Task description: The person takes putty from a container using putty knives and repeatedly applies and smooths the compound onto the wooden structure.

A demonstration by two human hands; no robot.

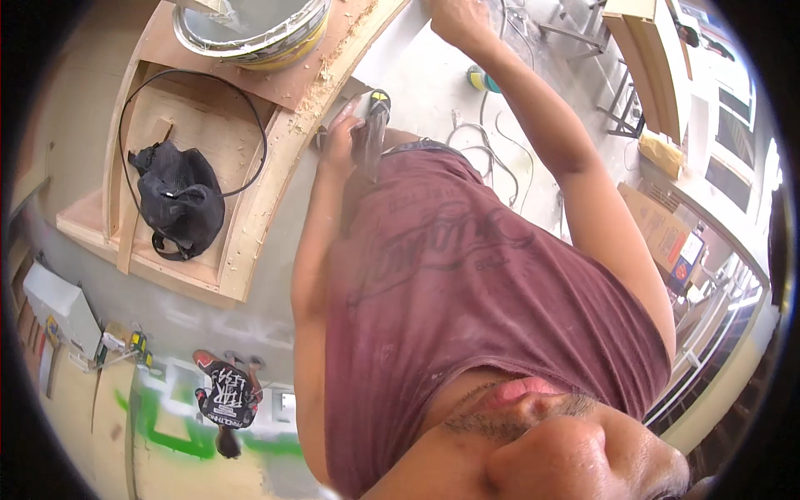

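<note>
My left hand (337,137) is beside the curved edge of a wooden frame (258,196), fingers curled around something I cannot make out. Close against it is a dark grey shape with a black and yellow end (379,102), too blurred to name. My right arm reaches away to the upper edge, where my right hand (461,21) is partly cut off and its fingers are hidden. On the frame's board stands a round bucket (287,52) smeared with white paste. A pale flat piece (204,7) lies across its rim. Inside the frame sits a black mesh bag (179,196) beside a black cable loop (265,125).
Wood shavings (310,98) lie along the frame's edge. Cables (475,129) trail over the floor near a teal object (483,79). Another curved wooden piece (654,62) rests on metal stands at right, near cardboard boxes (654,221). Another person (229,396) is farther off at lower left.
</note>
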